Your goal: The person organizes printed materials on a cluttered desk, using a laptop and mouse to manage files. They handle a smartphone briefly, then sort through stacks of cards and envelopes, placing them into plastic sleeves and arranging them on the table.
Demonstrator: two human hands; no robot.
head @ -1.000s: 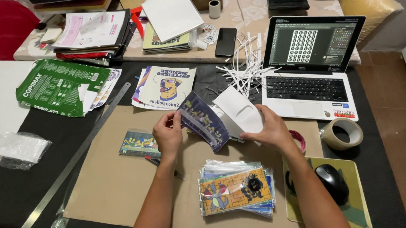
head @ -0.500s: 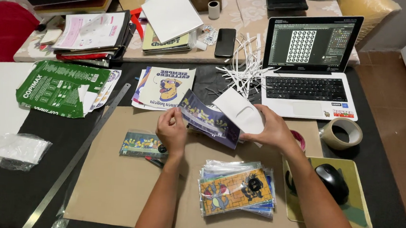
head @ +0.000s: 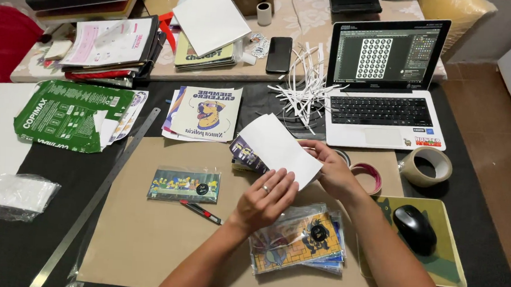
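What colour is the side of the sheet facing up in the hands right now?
Plain white; the sheet shows a dark printed side only at its left edge. Head view.

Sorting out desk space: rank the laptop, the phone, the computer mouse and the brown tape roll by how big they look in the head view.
1. Laptop, by far the largest.
2. Phone.
3. Tape roll and mouse: these look about alike, and the mouse lies nearer the camera, so they are left unranked.
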